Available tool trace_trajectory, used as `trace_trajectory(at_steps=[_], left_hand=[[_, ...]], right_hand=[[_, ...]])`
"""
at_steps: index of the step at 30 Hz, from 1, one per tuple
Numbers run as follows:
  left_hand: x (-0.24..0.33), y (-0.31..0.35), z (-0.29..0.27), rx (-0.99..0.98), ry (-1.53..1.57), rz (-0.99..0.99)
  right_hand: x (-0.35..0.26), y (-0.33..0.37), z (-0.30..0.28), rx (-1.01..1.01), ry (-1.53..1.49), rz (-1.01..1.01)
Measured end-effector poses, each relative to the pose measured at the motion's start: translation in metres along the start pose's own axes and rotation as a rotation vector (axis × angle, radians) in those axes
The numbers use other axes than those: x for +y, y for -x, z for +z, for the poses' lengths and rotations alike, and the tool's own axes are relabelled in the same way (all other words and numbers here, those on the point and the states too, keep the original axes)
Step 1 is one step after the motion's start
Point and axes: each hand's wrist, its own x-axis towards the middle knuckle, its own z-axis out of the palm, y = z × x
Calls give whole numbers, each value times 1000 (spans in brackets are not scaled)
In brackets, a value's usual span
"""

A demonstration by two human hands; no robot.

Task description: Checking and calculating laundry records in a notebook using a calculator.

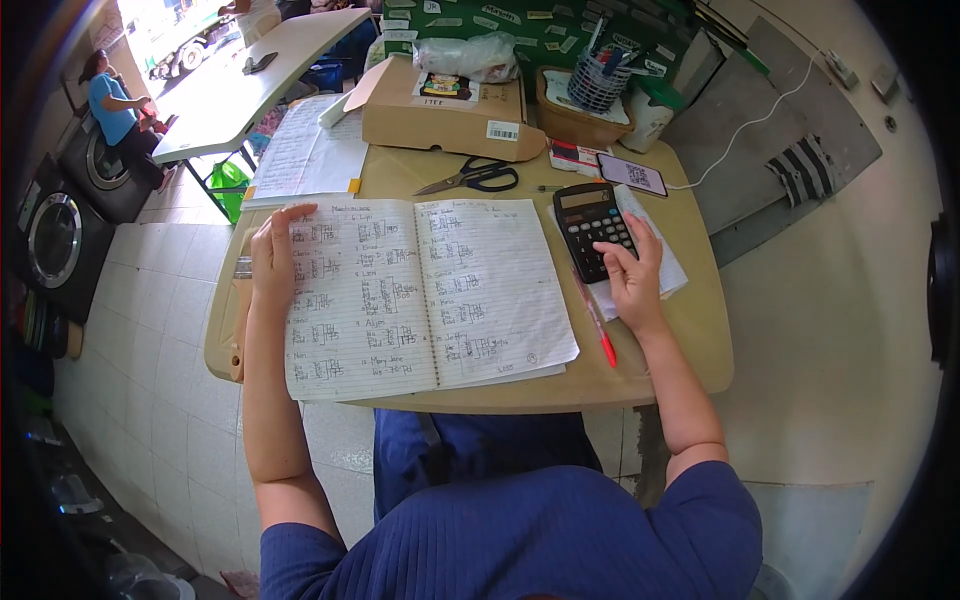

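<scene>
Your tan table (690, 345), rounded corners, sits at centre. Pale tiled floor (170, 335) spreads from 10 round to 7 o'clock. White long table (220, 120), dark legs, at 11. Two dark front-loading machines (55, 240) stand at 9 to 10. Bright opening (185, 25) at 10 to 11 lets daylight in, washed out. On your right, cream wall (890, 220) at 3; wall socket (840, 68) at 2. Green panel (640, 20), label-covered, at 12 to 1.

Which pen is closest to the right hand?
The red-ended pen, lying on the table between the notebook and the right hand; other pens stand in the basket, farther away.
</scene>
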Motion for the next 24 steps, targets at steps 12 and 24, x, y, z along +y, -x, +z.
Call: trace_trajectory(at_steps=[12,24], left_hand=[[-3,-1,2,27,-38,25],[-3,-1,3,90,-8,19]], right_hand=[[11,9,-21,233,-144,203],[27,14,-14,67,-133,191]])
